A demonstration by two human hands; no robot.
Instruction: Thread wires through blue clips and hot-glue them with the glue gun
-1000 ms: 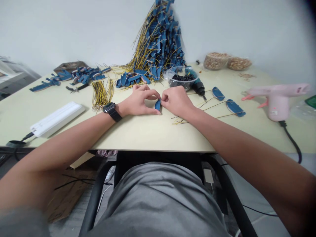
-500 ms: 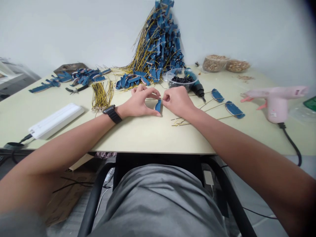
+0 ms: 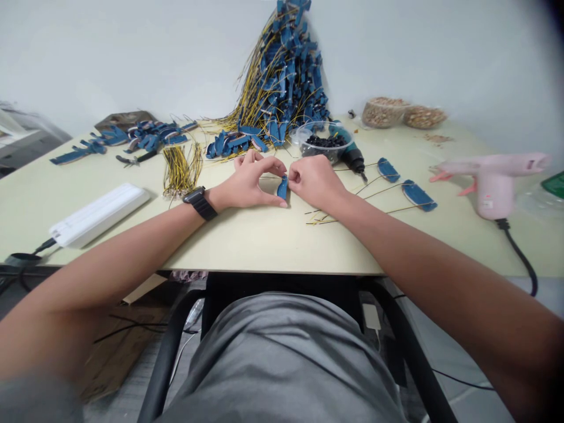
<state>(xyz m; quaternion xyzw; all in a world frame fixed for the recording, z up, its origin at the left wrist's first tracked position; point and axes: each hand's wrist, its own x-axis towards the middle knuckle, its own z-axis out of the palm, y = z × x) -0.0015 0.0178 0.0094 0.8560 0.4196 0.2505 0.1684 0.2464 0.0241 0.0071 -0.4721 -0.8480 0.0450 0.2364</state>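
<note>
My left hand [image 3: 255, 181] grips a small curved blue piece [image 3: 282, 187] between thumb and fingers, just above the table. Against the upper end of that piece, my right hand [image 3: 315, 181] is closed in a pinch; what its fingertips hold is hidden or too small to make out. A thin wire runs near the top of the blue piece. To the right lie two blue pieces [image 3: 418, 195] with thin dark and yellow wires, whose ends pass under my right forearm. A bundle of yellow and black wires [image 3: 180, 170] lies left of my left hand.
Behind my hands stand a tall heap of wired blue pieces [image 3: 291, 70], a clear tub of black parts [image 3: 326, 144] and a power tool [image 3: 355, 161]. A pink glue gun [image 3: 493, 179] is at right. Pliers [image 3: 136, 159] and a white power box [image 3: 100, 215] are at left.
Both hands stay almost in place around the blue piece. My right hand has shifted very slightly left, closer to it.
</note>
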